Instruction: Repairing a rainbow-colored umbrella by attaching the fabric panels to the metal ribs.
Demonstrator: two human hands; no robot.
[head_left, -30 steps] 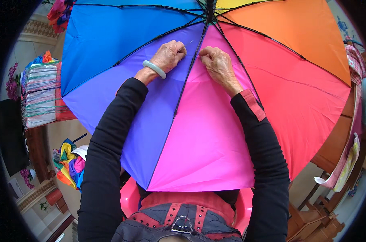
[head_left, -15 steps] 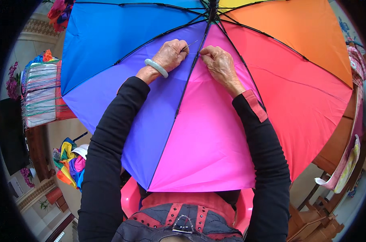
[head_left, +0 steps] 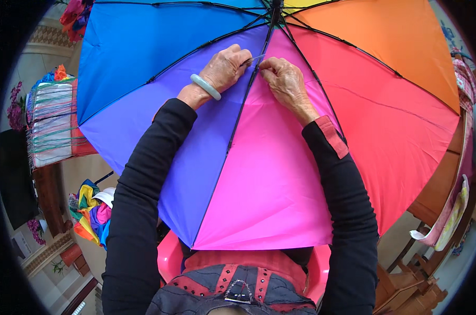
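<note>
An open rainbow umbrella [head_left: 269, 194] fills the middle, its inner side with black ribs facing me. My left hand [head_left: 226, 68], a pale bangle [head_left: 206, 87] on its wrist, is closed in a pinch over the purple panel. From its fingertips a thin, shiny needle [head_left: 258, 56] points right, across a black rib [head_left: 241, 113]. On the pink side of that rib, my right hand [head_left: 286, 84] has thumb and forefinger pinched together; what they hold is too small to make out. A thin, dark thread-like line [head_left: 387, 106] runs over the red panel.
At left stands a white-and-red block draped with colored threads [head_left: 53, 123]. Below it lies a heap of multicolored cloth [head_left: 93, 212]. A pink chair [head_left: 167, 258] is under me. Wooden furniture [head_left: 406, 286] and hanging cloth [head_left: 448, 215] are at right.
My left hand has shifted slightly right, and the needle now reaches across the rib at a flatter angle. The right hand has hardly moved.
</note>
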